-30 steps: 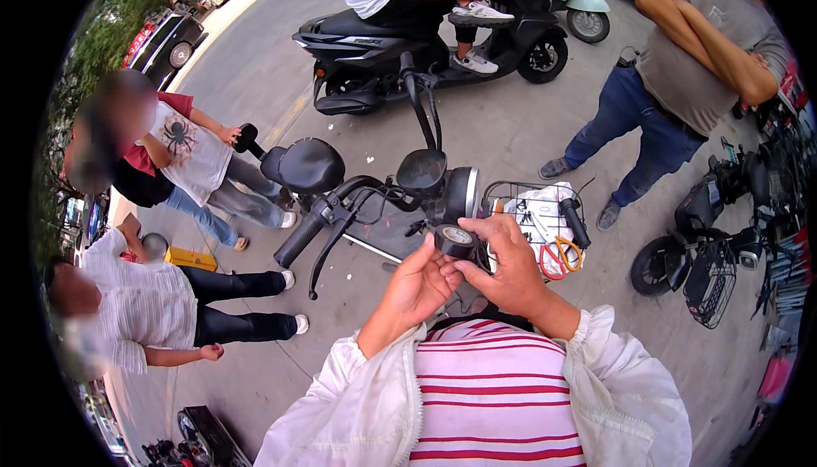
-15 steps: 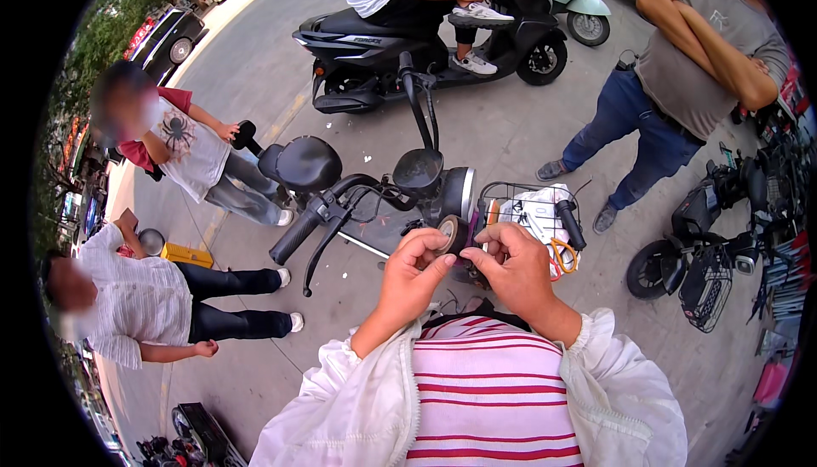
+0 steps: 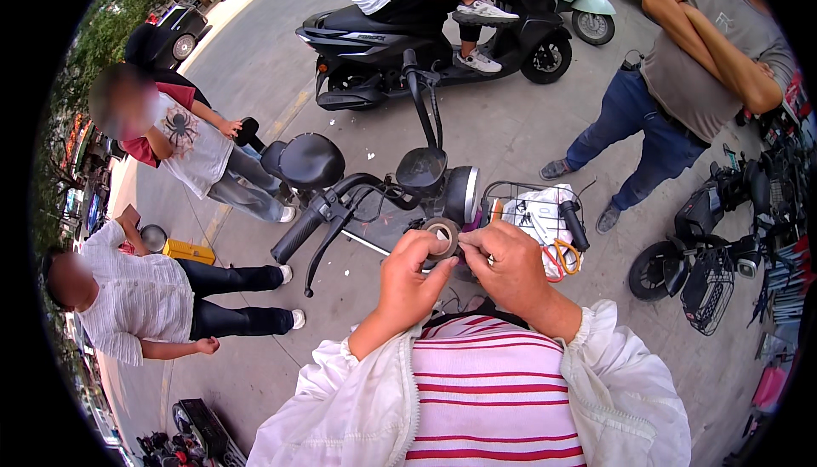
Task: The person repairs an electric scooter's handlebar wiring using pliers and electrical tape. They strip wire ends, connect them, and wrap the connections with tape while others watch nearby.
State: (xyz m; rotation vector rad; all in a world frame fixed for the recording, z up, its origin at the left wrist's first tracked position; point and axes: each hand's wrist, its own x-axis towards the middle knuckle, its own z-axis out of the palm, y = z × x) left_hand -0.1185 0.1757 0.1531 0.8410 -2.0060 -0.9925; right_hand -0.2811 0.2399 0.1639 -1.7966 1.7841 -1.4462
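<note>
Between the thumb and fingers of my left hand (image 3: 410, 273) is a roll of dark tape (image 3: 453, 231) with a pale core. The hand is closed on the roll's near left side. My right hand (image 3: 514, 269) is pinched shut at the roll's right edge, thumb against forefinger. What lies between those fingertips is too small to make out. Both hands are in front of my striped shirt, just on the near side of an electric scooter's round headlight (image 3: 465, 195) and black mirror (image 3: 421, 171).
The scooter's handlebar grip (image 3: 295, 238) points left. A wire basket (image 3: 500, 184) holds a white bag (image 3: 532, 210) and orange-handled scissors (image 3: 568, 256). People stand left and right; another sits on a black scooter (image 3: 357, 37) ahead. Parked bikes (image 3: 711, 271) line the right.
The tape roll has turned so its round face and core show more. My right hand has shifted slightly left and rolled over, still pinching at the roll's edge.
</note>
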